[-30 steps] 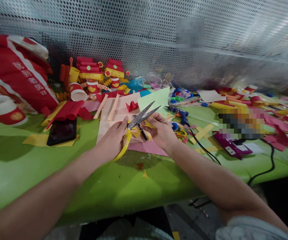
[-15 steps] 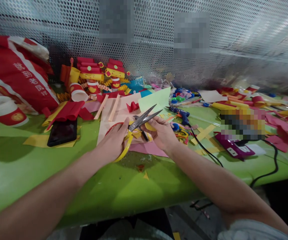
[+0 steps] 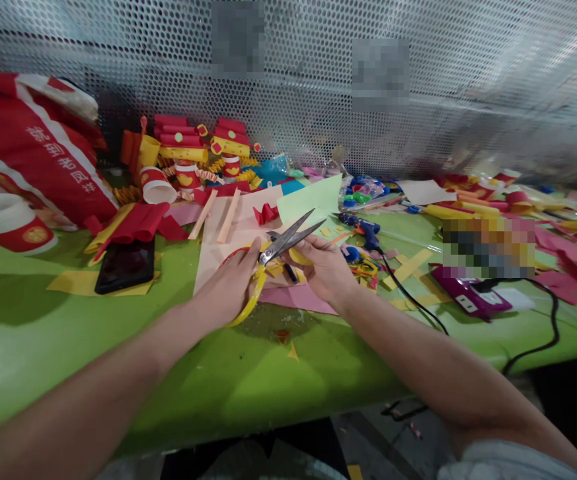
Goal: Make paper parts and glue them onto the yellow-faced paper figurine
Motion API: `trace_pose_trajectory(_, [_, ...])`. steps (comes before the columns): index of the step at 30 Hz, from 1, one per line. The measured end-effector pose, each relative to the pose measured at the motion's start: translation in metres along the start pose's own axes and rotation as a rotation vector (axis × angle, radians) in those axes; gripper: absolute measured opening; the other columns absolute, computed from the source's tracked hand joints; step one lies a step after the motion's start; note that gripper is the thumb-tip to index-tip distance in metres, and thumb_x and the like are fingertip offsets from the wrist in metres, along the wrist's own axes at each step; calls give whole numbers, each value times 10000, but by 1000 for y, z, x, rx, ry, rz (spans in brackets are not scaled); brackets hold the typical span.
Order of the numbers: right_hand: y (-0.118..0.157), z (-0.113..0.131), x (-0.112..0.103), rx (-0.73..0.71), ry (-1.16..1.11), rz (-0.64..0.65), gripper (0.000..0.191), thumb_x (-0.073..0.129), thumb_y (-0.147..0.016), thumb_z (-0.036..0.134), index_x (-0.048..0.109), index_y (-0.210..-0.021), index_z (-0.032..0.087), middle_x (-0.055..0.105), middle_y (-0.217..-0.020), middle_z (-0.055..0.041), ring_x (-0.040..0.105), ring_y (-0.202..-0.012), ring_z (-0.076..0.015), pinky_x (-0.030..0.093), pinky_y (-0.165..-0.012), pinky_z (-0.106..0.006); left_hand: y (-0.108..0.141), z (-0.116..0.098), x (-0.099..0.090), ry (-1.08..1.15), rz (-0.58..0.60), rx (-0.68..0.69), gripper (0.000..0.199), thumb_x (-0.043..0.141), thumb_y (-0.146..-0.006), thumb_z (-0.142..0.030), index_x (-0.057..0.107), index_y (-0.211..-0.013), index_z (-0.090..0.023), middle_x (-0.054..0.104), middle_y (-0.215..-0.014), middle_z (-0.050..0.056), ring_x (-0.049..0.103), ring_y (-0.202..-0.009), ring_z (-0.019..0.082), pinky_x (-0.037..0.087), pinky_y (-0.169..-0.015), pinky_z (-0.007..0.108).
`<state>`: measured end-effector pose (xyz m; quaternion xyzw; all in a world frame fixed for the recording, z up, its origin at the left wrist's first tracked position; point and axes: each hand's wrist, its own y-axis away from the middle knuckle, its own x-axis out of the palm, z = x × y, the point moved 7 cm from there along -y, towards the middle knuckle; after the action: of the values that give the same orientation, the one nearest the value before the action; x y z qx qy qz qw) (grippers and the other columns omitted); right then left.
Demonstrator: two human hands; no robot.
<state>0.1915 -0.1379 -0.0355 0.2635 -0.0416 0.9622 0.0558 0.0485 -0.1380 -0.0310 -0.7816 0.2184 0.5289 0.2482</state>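
My left hand (image 3: pixel 231 283) is closed around the handles of a pair of scissors (image 3: pixel 288 238), which have one red and one yellow grip. Their blades are slightly apart and point right, close to my right hand (image 3: pixel 325 267). Between the thumb and fingers of that hand is a small piece of yellow paper (image 3: pixel 298 257), mostly hidden by the fingers. Beneath both hands lie a pale pink sheet (image 3: pixel 211 257) and a darker pink sheet (image 3: pixel 301 298). A folded red paper piece (image 3: pixel 265 214) and a light green sheet (image 3: pixel 313 199) lie just beyond the blades.
A black phone (image 3: pixel 125 265) rests on yellow paper at left, near a paper cup (image 3: pixel 11 223). Paper figures (image 3: pixel 183 153) stand at the back. Right of my hands are a blue glue gun (image 3: pixel 363 229) with a black cable and a purple power strip (image 3: pixel 468 293). Paper scraps lie around.
Both hands stay in nearly the same place. The scissors have shifted very slightly, with the blades a little closer together.
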Motion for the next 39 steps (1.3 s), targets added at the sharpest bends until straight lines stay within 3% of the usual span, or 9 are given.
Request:
trace_pose_trajectory(9, [1,2,2,-20,26,1,269,865,-402,384,717,-582,249,705,-607,50,628,-565,-109,559,-674,-303,0,0,1,-99,63,-55,661,349,-834,-193,146,-1462,-149,560,-1200,165,582,-1018,268,472,-843,421])
trace_pose_trajectory(16, [0,4,1,-39,56,18,260,870,-402,382,724,-584,267,701,-591,39,644,-582,-135,560,-732,-359,1,-7,-7,-151,83,-57,628,337,-845,-172,176,-1449,-114,589,-1145,170,599,-989,266,486,-820,420])
trace_pose_trajectory(22, [1,5,0,-51,59,1,266,875,-392,370,725,-581,260,703,-600,35,641,-581,-140,558,-727,-370,2,-12,-11,-175,147,-108,620,324,-850,-139,176,-1450,-92,554,-1218,190,587,-1046,277,474,-871,417])
trace_pose_trajectory(29, [1,7,0,-50,62,11,266,876,-388,365,724,-575,253,699,-585,30,639,-568,-138,562,-719,-371,1,-9,-11,-192,116,-74,608,320,-845,-148,205,-1437,-73,550,-1221,199,585,-1026,285,479,-856,437])
trace_pose_trajectory(35, [-2,8,-3,-76,81,7,260,874,-399,363,723,-577,248,698,-595,25,645,-578,-141,562,-714,-378,0,2,-6,-229,27,-21,641,365,-829,-165,189,-1445,-148,593,-1139,146,610,-918,238,498,-774,373])
trace_pose_trajectory(39, [-2,10,-2,-89,88,17,253,869,-403,371,720,-565,246,699,-595,17,652,-582,-153,565,-690,-383,0,-1,-8,-250,62,-14,646,362,-814,-141,200,-1438,-104,585,-1141,171,606,-935,265,499,-776,399])
